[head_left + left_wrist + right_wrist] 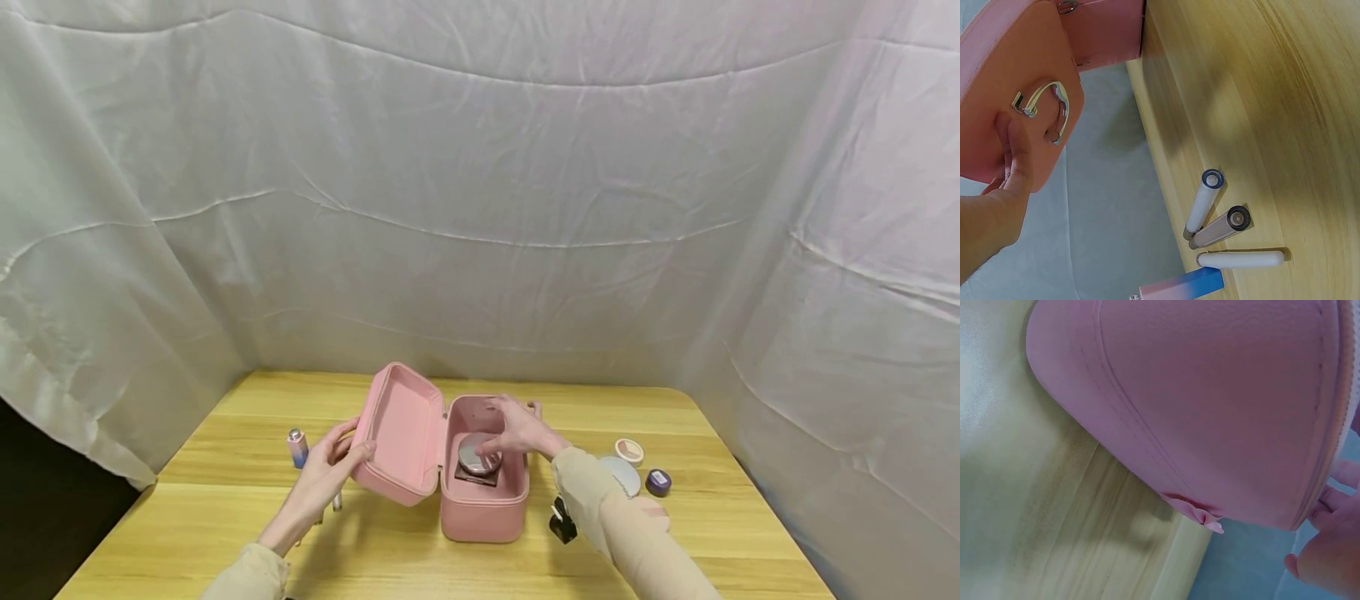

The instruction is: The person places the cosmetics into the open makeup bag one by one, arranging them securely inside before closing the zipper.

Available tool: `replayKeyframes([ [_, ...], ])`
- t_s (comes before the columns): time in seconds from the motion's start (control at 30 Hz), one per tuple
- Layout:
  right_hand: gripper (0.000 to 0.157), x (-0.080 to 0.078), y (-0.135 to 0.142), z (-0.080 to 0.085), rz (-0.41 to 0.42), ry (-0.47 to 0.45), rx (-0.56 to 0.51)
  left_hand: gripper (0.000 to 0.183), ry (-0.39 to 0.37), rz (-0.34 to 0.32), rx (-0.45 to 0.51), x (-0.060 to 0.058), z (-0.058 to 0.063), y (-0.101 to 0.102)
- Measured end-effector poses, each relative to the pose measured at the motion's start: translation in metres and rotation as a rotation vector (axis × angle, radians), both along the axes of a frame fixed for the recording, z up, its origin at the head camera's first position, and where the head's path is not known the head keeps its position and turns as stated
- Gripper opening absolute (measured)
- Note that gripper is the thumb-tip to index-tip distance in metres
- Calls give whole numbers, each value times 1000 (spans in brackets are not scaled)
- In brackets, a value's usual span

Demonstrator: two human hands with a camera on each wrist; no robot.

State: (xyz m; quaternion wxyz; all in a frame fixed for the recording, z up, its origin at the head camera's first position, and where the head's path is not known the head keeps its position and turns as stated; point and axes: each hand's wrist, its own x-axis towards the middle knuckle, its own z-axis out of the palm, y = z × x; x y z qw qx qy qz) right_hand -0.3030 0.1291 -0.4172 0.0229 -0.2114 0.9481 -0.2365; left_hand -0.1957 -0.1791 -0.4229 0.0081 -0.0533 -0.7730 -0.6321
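Observation:
A pink zip case (483, 518) stands on the table with its lid (405, 425) swung out to the left. My left hand (330, 462) holds that lid by its outer edge, thumb at the rim. In the left wrist view, the fingers lie against the lid's outer face beside a handle (1063, 109) with metal fittings. My right hand (517, 427) reaches over the case's right wall, fingers spread. Inside the case, a round silver compact (474, 457) lies on a dark square item (477, 478). One right-hand finger is over the compact; whether it touches cannot be told.
Left of the case are a pink-blue tube (1182, 284) and several slim tubes (1217, 226). To its right sit a round palette (628, 452), a pale disc (624, 477), a purple jar (658, 482) and a black item (562, 523). Grey curtains surround the wooden table (405, 567).

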Motion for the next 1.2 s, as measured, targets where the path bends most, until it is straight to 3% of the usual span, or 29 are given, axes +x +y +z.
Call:
replayKeyframes([
  [0.2, 81, 3, 4, -3, 0, 10, -96, 62, 2, 3, -2, 0, 0, 0],
  [0.43, 61, 11, 8, -9, -11, 88, -266, 61, -2, 4, -6, 0, 0, 0],
  [0.73, 39, 27, 18, -17, -133, 240, -437, 62, -3, 5, 3, 0, 0, 2],
  [0.97, 30, 48, 31, -30, -205, 402, -469, 63, 4, -3, -1, 1, 0, 0],
  [1.2, 31, 69, 49, -38, -267, 427, -425, 63, 5, -7, -1, 2, 0, 1],
])
